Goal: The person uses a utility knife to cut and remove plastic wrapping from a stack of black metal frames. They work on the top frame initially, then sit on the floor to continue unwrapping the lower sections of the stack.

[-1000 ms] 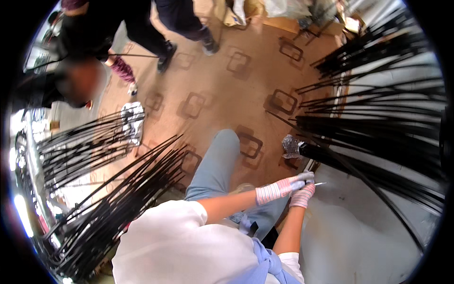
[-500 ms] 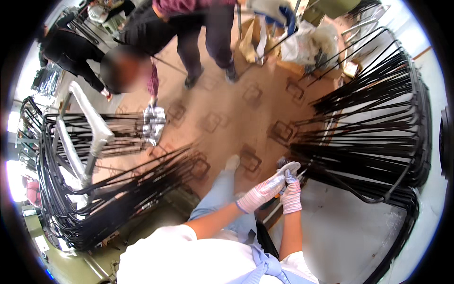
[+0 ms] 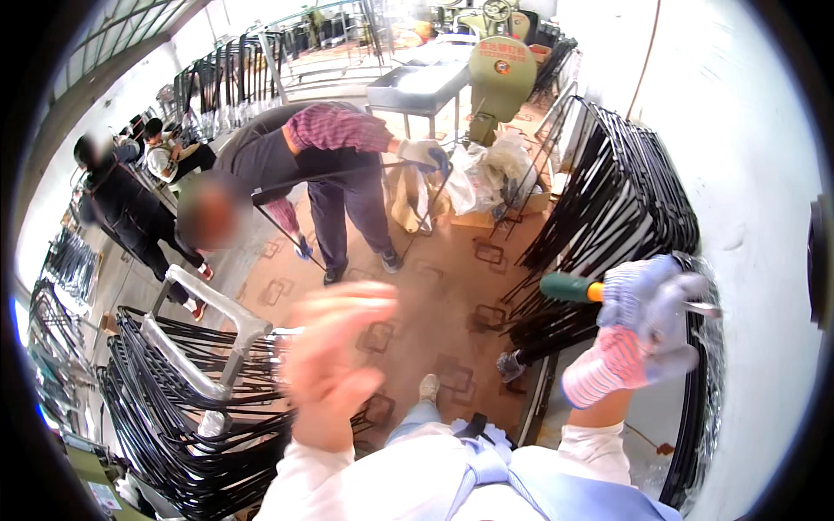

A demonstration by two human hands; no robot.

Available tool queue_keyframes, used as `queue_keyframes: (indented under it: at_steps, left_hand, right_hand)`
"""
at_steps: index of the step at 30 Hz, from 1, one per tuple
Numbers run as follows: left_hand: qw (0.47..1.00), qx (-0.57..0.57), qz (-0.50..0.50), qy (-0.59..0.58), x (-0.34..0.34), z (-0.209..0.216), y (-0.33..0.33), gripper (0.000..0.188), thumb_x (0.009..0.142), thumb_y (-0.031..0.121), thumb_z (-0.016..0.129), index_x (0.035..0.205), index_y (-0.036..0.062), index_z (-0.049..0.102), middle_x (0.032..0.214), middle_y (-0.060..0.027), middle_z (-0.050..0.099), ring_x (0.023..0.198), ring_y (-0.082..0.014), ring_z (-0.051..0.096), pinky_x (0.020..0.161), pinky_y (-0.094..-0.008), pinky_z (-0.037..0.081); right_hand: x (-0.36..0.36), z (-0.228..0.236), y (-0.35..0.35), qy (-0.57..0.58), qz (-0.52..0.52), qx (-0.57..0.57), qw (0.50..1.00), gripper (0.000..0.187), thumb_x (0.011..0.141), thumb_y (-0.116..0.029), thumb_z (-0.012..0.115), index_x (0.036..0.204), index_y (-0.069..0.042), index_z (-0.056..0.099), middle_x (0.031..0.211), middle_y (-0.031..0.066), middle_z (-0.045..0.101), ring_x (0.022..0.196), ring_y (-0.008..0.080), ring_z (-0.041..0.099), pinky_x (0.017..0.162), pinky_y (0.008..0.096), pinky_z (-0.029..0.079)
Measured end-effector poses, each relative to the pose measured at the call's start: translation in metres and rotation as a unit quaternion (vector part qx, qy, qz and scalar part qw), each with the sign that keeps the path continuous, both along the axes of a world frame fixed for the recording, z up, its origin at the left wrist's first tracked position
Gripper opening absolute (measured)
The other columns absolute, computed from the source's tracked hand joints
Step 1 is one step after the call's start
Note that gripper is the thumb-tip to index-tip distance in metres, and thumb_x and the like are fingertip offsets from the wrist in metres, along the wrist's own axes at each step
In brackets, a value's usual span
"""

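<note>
My right hand (image 3: 647,334), in a white glove with a pink striped cuff, is raised in front of the black rod frames (image 3: 621,204) stacked against the right wall. It grips a tool with a green handle (image 3: 565,286) and an orange collar; a thin metal tip sticks out on the hand's right side. My left hand (image 3: 334,356) is lifted in mid air over the floor, fingers spread, holding nothing. It is blurred by motion, and I cannot make out a glove on it.
A second pile of black rod frames (image 3: 174,417) with a silver wrapped bar lies at lower left. A person in a striped purple shirt (image 3: 334,135) bends over a black rod ahead. Other people (image 3: 122,204) stand at left. Plastic bags (image 3: 486,174), a green machine (image 3: 502,69) and a metal table (image 3: 417,87) stand behind.
Both hands were together low at the end of a rod bundle. Now they are apart and raised: the left swung up and left, the right lifted with the tool. My view tilted up.
</note>
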State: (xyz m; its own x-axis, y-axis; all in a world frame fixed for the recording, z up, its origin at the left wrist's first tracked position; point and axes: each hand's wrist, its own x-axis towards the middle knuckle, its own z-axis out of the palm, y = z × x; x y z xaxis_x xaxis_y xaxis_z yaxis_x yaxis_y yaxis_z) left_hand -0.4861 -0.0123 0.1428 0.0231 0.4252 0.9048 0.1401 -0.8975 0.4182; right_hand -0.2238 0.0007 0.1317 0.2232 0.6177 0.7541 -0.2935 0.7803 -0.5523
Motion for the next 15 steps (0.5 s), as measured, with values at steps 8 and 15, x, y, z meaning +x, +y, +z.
queue_keyframes:
  at_steps: [8,15]
  left_hand:
    - [0.952,0.299,0.031,-0.059,0.007,0.065,-0.028,0.047,0.081,0.035,0.058,0.108,-0.0028,0.052,0.096,-0.0153,0.058,0.092,-0.0297,0.056,0.078,-0.0409,0.046]
    - [0.945,0.31,-0.06,-0.084,0.03,0.054,-0.025,0.041,0.082,0.03,0.057,0.106,-0.003,0.053,0.095,-0.0145,0.058,0.092,-0.0286,0.056,0.079,-0.0387,0.045]
  right_hand:
    - [0.011,0.043,-0.085,-0.132,-0.081,0.186,0.97,0.036,0.083,-0.039,0.05,0.104,-0.01,0.052,0.07,0.0013,0.048,0.054,0.0118,0.04,0.047,0.0279,0.035]
    - [0.019,0.041,-0.119,-0.147,-0.164,0.174,0.96,0.042,0.084,-0.042,0.046,0.108,-0.008,0.05,0.072,0.0012,0.05,0.056,0.0125,0.041,0.047,0.0275,0.035]
